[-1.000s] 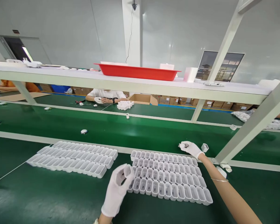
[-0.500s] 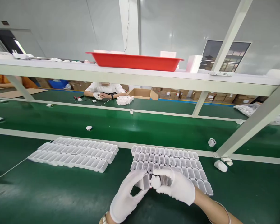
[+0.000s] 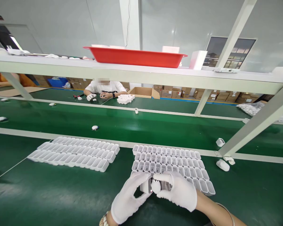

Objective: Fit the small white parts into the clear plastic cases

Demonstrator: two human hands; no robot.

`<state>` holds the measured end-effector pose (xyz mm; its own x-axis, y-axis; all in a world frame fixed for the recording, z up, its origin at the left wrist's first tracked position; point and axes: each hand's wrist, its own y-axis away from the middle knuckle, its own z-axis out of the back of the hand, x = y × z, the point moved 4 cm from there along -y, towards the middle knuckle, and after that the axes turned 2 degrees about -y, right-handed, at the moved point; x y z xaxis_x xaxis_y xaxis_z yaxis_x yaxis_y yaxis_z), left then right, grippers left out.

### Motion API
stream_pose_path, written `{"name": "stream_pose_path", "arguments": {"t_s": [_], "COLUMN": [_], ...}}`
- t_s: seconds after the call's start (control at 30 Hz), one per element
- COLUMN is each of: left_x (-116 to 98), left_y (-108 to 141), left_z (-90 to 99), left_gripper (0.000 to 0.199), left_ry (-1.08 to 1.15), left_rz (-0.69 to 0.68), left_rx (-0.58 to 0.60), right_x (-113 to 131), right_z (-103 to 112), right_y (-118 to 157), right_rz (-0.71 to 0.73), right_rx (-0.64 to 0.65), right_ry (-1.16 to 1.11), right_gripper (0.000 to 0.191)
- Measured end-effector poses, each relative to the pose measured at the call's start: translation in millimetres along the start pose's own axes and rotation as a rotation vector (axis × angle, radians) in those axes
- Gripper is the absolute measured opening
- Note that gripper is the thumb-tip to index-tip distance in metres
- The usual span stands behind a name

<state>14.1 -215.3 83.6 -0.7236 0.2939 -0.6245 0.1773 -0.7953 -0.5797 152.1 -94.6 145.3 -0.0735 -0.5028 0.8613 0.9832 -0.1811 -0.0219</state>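
Note:
My left hand (image 3: 129, 196), in a white glove, is closed around a small white plastic housing (image 3: 145, 187) with its open end turned to the right. In the white-gloved right hand (image 3: 179, 190), thumb and fingers pinch a small white rounded part (image 3: 156, 186) with little bumps on its top edge. This part sits right at the mouth of the housing; how far it reaches inside I cannot tell. Just beyond both hands stand rows of open white housings (image 3: 168, 161), several with dark bits inside. The hands hide part of the nearest row.
More white housings (image 3: 73, 153) stand in rows at left. A green conveyor (image 3: 122, 122) carries small white parts. White pieces (image 3: 223, 165) lie at right by a slanted post (image 3: 254, 121). A red tray (image 3: 136, 57) rests on the overhead shelf (image 3: 68, 66). A co-worker (image 3: 106, 89) sits across.
The rounded part and the housing have come together, closing the small gap between them. Parts on the conveyor have shifted right. The co-worker's hands have moved apart.

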Motion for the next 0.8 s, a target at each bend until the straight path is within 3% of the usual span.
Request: {"name": "stream_pose_path", "arguments": {"t_s": [0.4,0.6,0.8], "left_x": [-3.5,-3.8,-8.9], "left_y": [1.0,4.0,6.2], "left_z": [-3.0,-4.7,-5.3], "left_gripper": [0.047,0.046,0.043], "left_ry": [0.065,0.131,0.151], "left_rz": [0.026,0.051,0.069], "left_rx": [-0.025,-0.014,-0.090], "right_x": [-5.7,-21.8,-22.2], "right_z": [-1.5,-4.1,-4.5], "right_y": [3.9,3.9,8.6], "right_rz": [-0.089,-0.185,-0.288], "right_rx": [-0.014,-0.051,-0.024], "right_ry": [-0.117,-0.127,-0.189], "right_gripper": [0.009,0.059,0.090]}}
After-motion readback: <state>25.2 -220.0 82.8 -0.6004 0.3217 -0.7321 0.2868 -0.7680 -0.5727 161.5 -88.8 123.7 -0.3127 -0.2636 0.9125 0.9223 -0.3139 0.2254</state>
